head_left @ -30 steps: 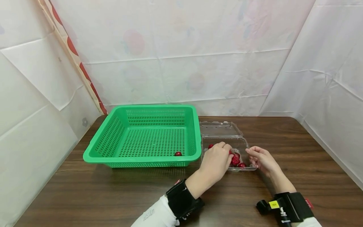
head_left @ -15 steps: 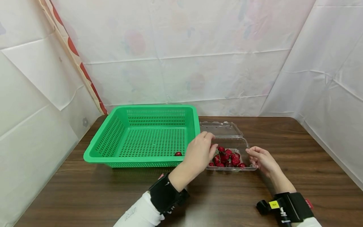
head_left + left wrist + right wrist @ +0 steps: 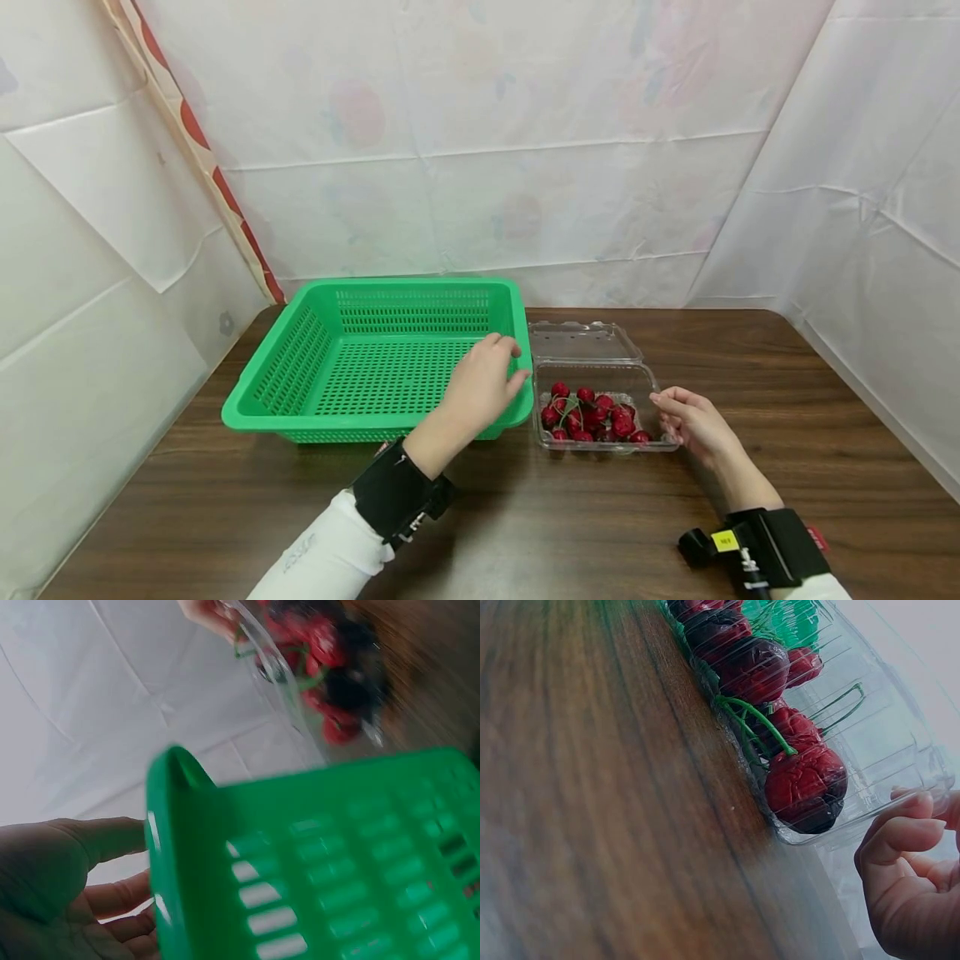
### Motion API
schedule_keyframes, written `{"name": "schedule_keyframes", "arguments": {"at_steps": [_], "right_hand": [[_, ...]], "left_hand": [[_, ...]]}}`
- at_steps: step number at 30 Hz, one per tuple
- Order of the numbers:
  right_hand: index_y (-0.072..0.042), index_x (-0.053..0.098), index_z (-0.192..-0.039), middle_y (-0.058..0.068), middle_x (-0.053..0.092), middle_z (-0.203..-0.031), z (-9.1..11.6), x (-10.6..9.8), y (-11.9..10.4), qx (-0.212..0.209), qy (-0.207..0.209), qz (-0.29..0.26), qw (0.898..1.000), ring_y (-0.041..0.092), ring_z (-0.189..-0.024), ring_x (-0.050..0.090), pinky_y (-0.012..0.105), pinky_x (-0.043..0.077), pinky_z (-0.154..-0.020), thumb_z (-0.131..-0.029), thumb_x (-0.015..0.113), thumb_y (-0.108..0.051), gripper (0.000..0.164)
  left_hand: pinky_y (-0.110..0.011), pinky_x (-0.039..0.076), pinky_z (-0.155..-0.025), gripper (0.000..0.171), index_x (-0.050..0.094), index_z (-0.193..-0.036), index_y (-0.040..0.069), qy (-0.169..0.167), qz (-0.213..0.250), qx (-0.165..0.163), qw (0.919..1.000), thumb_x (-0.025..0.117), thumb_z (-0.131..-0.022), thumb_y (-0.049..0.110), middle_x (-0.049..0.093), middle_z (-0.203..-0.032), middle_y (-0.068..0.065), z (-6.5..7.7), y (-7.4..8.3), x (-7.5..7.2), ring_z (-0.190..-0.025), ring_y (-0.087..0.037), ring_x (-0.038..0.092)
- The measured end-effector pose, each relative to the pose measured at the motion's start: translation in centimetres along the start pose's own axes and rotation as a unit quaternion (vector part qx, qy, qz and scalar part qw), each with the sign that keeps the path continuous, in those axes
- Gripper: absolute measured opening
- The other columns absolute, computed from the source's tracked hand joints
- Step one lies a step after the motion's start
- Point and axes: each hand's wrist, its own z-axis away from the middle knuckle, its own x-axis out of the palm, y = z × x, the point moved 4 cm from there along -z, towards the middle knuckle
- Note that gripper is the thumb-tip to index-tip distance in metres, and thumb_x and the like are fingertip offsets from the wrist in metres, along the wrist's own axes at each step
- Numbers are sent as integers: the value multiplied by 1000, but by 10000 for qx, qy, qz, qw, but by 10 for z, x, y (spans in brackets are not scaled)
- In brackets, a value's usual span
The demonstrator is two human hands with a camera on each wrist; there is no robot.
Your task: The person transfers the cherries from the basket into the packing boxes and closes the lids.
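My left hand (image 3: 478, 385) is over the right part of the green basket (image 3: 375, 423), near its right rim. Thumb and fingers are spread apart, and nothing shows between them. In the left wrist view the basket's wall (image 3: 300, 802) hides the fingertips. My right hand (image 3: 693, 425) pinches the right edge of a clear plastic clamshell box (image 3: 641, 379). Red cherries (image 3: 573, 423), some with green stems, lie heaped in the box. Seen from the right wrist, a wrinkled dark red cherry (image 3: 806, 787) sits behind the clear wall near the curled fingers (image 3: 904, 836).
The clamshell's lid (image 3: 581, 340) lies folded back behind the box. The basket stands just left of the box on the brown wooden table (image 3: 562, 533). White sheets (image 3: 465, 150) with faint prints hang at the back and sides.
My left hand has left the clamshell box and moved left over the basket, covering the single cherry seen there earlier. More cherries in the box now show. My right hand has stayed put.
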Motion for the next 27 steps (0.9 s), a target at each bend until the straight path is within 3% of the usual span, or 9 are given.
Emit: {"name": "schedule_keyframes", "arguments": {"at_steps": [7, 15, 27], "right_hand": [[-10, 47, -81, -3, 44, -61, 0, 0, 0, 27, -3, 4, 10000, 6, -49, 40, 18, 34, -43, -91, 50, -18, 14], [-11, 47, -80, -4, 44, -61, 0, 0, 1, 39, 14, 10, 10000, 6, -49, 40, 18, 34, -43, -91, 50, -18, 14], [-11, 47, -79, -4, 43, -61, 0, 0, 1, 10, 5, -36, 10000, 6, -49, 40, 18, 34, -43, -91, 51, -18, 15]], "left_hand": [[-30, 48, -67, 25, 61, -100, 1, -329, -124, -309, 9989, 66, -81, 17, 57, -95, -11, -3, -23, 2, -83, -22, 56], [-35, 46, -74, 42, 57, -110, -1, -1300, -268, -765, 9882, 72, -75, 17, 52, -103, -14, -3, -44, 12, -94, -26, 51], [-37, 43, -78, 48, 57, -107, -3, -1868, -492, -862, 9774, 76, -70, 21, 54, -101, -15, -4, -60, 24, -96, -29, 50]]}}
